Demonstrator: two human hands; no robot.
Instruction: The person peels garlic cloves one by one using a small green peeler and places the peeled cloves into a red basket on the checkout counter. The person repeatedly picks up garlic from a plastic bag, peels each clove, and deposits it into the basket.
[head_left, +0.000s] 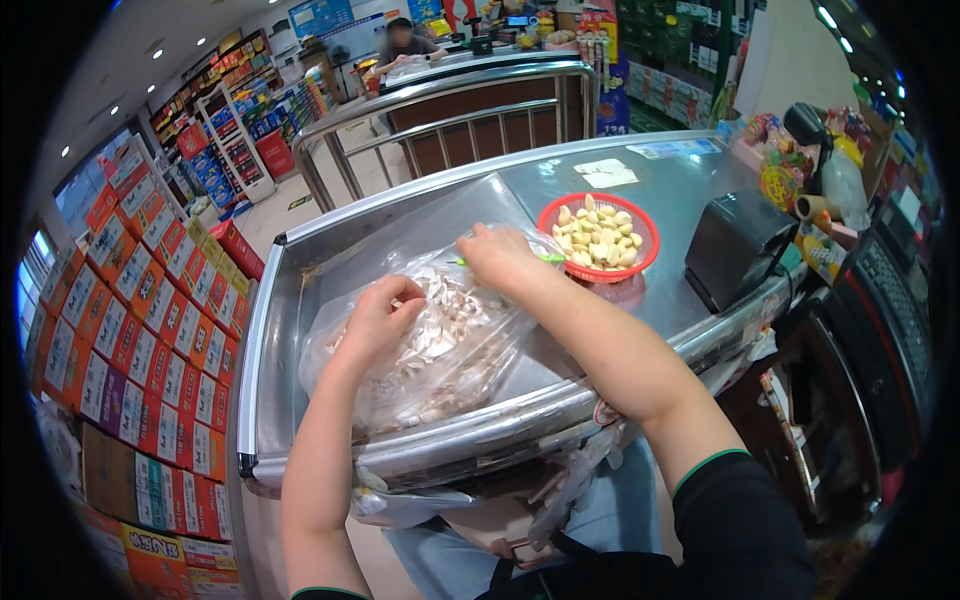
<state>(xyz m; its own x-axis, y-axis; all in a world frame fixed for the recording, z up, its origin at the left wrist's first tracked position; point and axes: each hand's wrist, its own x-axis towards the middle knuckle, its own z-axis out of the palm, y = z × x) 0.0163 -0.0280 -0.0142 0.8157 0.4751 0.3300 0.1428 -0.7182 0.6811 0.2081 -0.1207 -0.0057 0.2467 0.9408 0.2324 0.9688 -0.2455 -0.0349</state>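
Observation:
A clear plastic bag (480, 375) lies spread on the metal counter, with garlic skins (442, 315) heaped in its opening. Over the left part of the heap is my left hand (382, 311), fingers curled, thumb and forefinger close together; whether something small is between them cannot be told. My right hand (495, 251) is at the bag's upper right edge, with a small green-handled knife (551, 258) under it; its blade tip shows left of the fingers. The hidden fingers leave the grip unclear. Just right of this hand stands a red plastic basket (652, 240) full of peeled garlic cloves (600, 236).
A black device (739, 247) stands on the counter's right part, near a keyboard (889, 292). A paper (606, 173) lies behind the basket. Beyond the counter are a steel railing (442, 82) and a person (401, 49) at another counter. Stacked boxes (142, 300) rise at left.

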